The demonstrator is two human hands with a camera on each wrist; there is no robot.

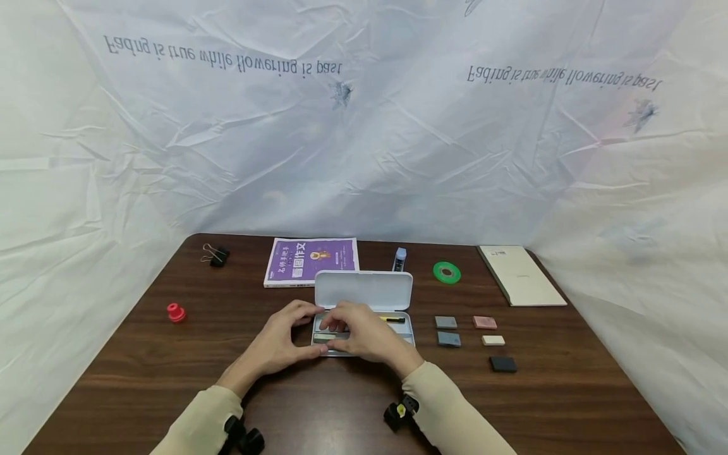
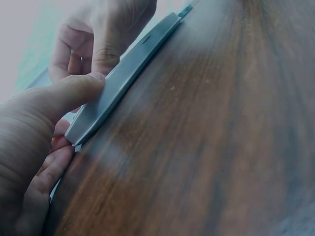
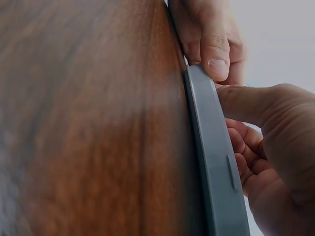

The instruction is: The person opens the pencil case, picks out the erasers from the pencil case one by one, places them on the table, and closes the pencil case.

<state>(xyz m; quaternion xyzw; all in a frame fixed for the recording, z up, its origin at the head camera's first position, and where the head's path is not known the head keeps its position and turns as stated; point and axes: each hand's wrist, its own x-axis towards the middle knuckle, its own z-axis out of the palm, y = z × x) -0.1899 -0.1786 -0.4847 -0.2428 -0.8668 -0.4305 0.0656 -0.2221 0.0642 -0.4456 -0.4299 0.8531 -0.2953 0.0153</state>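
A pale pencil case (image 1: 364,291) lies on the table with its lid raised toward the back. My left hand (image 1: 279,338) grips the case's left end, thumb at the front edge and fingers round the far side. My right hand (image 1: 364,332) reaches into the case with bent fingers, its thumb over the front part. Whether those fingertips pinch anything is hidden. Inside, a yellow and black slim item (image 1: 394,320) shows to the right of the right hand. The case's grey front wall (image 3: 214,147) stands beside the right thumb in the right wrist view.
Behind the case are a purple book (image 1: 313,256), a blue-capped tube (image 1: 400,259) and a green ring-shaped roll (image 1: 447,264). Several small blocks, one black (image 1: 503,364), lie right, before a cream pad (image 1: 523,278). Left are a binder clip (image 1: 218,256) and a red knobbed piece (image 1: 176,313).
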